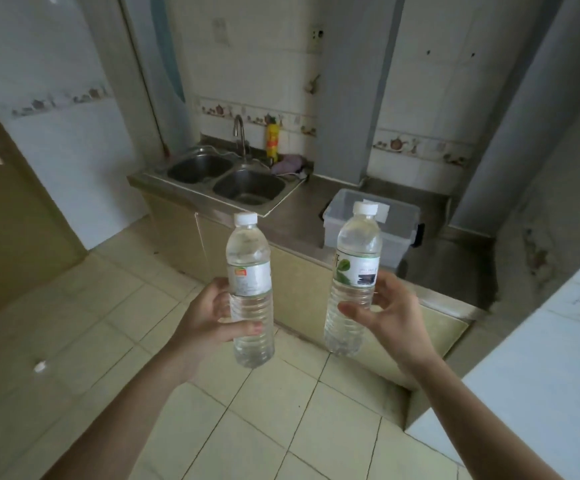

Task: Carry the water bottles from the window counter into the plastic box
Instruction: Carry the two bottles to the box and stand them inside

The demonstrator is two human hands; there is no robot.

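I hold two clear water bottles with white caps upright in front of me, over the tiled floor. My left hand [209,318] grips the left bottle [250,271] around its lower half. My right hand [390,313] grips the right bottle [356,258], which has a green-leaf label. The translucent plastic box [399,233] stands open on the steel counter ahead, partly hidden behind the right bottle.
A double steel sink [226,176] with a tap [239,133] lies left of the box, a yellow spray can [272,142] behind it. A grey pillar [347,98] rises behind the box. A white counter [538,368] juts in at right, a door [8,209] at left.
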